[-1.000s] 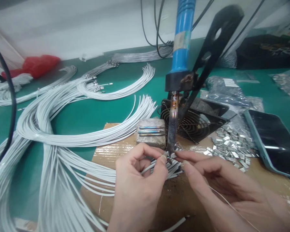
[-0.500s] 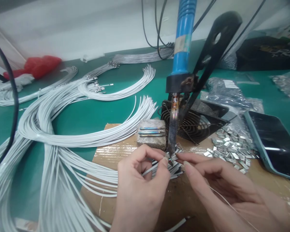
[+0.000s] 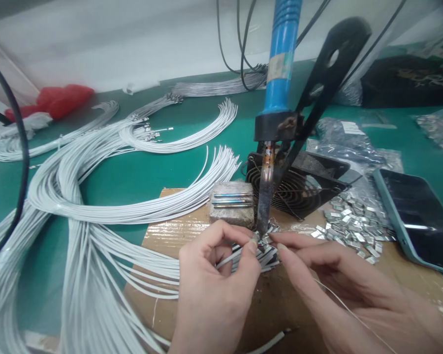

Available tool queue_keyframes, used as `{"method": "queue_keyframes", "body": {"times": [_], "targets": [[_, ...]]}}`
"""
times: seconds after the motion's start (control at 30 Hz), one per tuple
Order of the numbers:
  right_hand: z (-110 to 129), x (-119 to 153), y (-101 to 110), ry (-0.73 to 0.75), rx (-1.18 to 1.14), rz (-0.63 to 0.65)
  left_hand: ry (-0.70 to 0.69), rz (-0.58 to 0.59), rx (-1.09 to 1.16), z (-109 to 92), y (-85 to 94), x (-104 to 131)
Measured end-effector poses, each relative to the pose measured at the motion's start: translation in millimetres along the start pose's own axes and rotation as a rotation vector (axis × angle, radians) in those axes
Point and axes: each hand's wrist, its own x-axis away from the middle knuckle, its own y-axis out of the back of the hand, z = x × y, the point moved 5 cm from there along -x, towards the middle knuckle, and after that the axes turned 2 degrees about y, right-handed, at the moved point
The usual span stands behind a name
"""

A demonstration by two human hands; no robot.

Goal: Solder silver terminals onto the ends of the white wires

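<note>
A blue-handled soldering iron (image 3: 278,73) is held upright in a black bracket, its dark tip pointing down between my hands. My left hand (image 3: 221,280) pinches a white wire (image 3: 225,262) between thumb and forefinger, with the wire's end at the tip. My right hand (image 3: 328,275) is closed on a thin solder wire (image 3: 349,309), which trails down to the lower right. Its fingertips are just right of the iron's tip. Several white wire ends (image 3: 269,260) lie under the tip. What exactly touches the tip is too small to tell.
White wire bundles (image 3: 133,211) spread across the green table on the left. Behind my hands are a grey block (image 3: 232,214) and a black fan (image 3: 299,191). Small metal pieces (image 3: 354,226) and a phone (image 3: 421,216) lie right. Cardboard (image 3: 162,226) is underneath.
My right thumb has shifted slightly left, nearer the forefinger. The loose wire end at the bottom has moved a little left. My left hand has hardly moved.
</note>
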Motion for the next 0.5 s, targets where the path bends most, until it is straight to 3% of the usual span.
{"method": "queue_keyframes", "body": {"times": [0.2, 0.5], "targets": [[0.2, -0.5, -0.3, 0.108, 0.062, -0.006, 0.014, 0.004, -0.006, 2.9, -0.6, 0.5], [4.5, -0.4, 2.2, 0.128, 0.053, -0.002, 0.065, 0.018, 0.026, 3.9, -2.3, 3.4]]}}
